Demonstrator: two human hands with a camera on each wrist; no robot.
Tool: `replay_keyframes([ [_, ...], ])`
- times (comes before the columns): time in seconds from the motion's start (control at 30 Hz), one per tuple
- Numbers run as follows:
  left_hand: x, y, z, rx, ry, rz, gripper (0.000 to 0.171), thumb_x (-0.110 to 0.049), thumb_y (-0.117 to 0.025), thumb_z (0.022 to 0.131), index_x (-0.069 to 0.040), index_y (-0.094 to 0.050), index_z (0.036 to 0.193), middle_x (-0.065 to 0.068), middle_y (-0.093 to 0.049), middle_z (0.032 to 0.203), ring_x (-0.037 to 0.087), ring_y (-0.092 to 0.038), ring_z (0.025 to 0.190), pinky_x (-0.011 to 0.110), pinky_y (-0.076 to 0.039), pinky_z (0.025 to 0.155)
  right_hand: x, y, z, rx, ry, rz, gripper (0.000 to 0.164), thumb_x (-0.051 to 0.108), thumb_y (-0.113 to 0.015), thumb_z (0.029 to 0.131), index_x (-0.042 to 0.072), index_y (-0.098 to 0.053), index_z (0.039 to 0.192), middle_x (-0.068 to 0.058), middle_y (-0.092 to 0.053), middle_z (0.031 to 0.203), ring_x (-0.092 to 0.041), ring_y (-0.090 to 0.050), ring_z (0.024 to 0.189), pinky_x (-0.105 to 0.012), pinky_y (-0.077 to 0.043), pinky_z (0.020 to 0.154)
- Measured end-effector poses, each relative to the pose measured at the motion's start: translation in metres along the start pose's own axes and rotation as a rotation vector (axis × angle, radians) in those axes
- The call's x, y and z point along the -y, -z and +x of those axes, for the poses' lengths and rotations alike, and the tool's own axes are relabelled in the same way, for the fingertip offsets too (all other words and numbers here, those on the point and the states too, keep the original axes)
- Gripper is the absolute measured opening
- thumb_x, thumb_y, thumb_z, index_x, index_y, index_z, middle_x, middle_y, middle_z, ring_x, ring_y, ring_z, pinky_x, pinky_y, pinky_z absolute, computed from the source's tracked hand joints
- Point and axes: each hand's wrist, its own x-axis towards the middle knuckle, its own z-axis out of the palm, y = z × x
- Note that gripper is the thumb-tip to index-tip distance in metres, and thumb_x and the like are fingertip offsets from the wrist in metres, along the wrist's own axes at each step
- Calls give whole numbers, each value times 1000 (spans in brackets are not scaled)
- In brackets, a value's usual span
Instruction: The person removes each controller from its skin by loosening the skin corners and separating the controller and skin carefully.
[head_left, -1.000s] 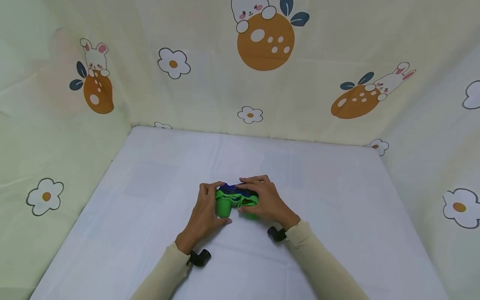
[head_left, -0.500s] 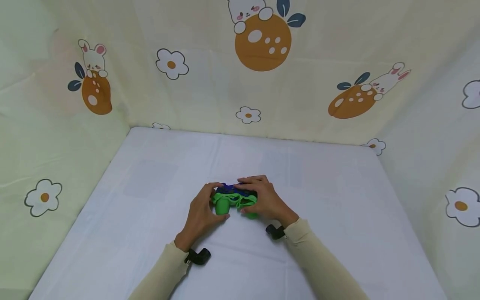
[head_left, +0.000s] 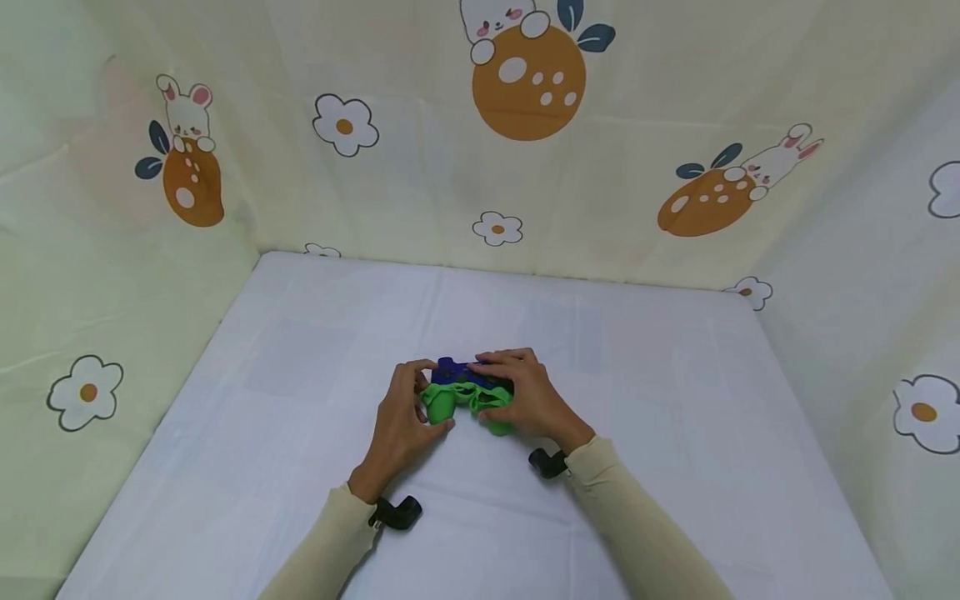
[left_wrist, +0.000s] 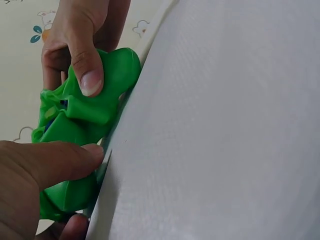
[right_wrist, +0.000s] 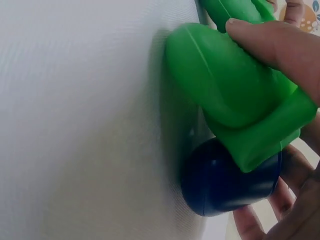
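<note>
Both hands hold a blue game controller (head_left: pixel 447 372) on the white table. A stretchy green silicone cover (head_left: pixel 440 404) is partly over it, bunched and folded along the middle. My left hand (head_left: pixel 401 421) grips the left end, with thumb in front and fingers behind. My right hand (head_left: pixel 528 396) grips the right end, fingers over the top and thumb on the cover. In the right wrist view a bare blue handle (right_wrist: pixel 225 180) pokes out below the folded green cover. The left wrist view shows the right thumb (left_wrist: pixel 91 75) pressing on the cover.
A white cloth covers the table (head_left: pixel 645 383). Pale curtains with printed rabbits, oranges and flowers (head_left: pixel 345 125) hang round the back and sides. A black wrist camera (head_left: pixel 400 513) is strapped at the left wrist, another (head_left: pixel 547 463) at the right.
The controller's left side has shifted slightly away from me and left, and more blue shows at its upper left. My left hand moved with it; the right hand keeps its grip.
</note>
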Motion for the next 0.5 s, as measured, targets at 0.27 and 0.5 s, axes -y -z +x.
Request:
replay_keyframes([
  [0.27,5,1,1,-36,-31,22,87,-14,-100,68,-18,-55,143,5,-61,111,13,-55,69,23,-49,61,-1,1,0,19,20,3,88,29,-103,68,25,-65,147,-2,-56,159,-30,-38,146,-57,-38,119],
  [0.5,5,1,1,-52,-62,31,79,-18,-101,67,-19,-62,135,1,-65,101,15,-59,78,27,-50,68,-2,2,1,22,16,4,83,28,-102,70,24,-67,145,0,-57,158,-30,-40,145,-57,-37,120],
])
